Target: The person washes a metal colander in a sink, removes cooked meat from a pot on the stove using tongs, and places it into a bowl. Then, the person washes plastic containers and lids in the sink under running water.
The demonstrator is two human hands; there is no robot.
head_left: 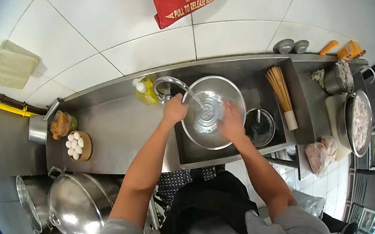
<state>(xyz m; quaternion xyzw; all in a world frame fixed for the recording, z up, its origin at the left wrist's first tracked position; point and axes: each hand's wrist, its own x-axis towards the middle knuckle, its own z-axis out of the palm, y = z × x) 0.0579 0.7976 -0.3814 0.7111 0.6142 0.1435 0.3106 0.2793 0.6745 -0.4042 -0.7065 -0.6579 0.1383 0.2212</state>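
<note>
A large stainless steel mixing bowl (210, 142) sits in the sink (187, 155), with water in its bottom. The curved faucet (171, 82) reaches over its left rim, and a stream runs down into it. My left hand (175, 109) is closed at the bowl's left rim, just below the faucet. Inside the bowl, against its right side, my right hand (232, 121) is smeared by motion, so its fingers cannot be read. Right of the bowl, a smaller round pot (260, 127) with a handle sticking up stands in the sink.
Bamboo skewers (281, 92) lean in the sink's right end. A yellow soap bottle (147, 91) stands behind the faucet. Eggs in a round container (85, 146) are on the left counter. Pots of pale meat (360, 122) and bagged meat (320, 155) stand right.
</note>
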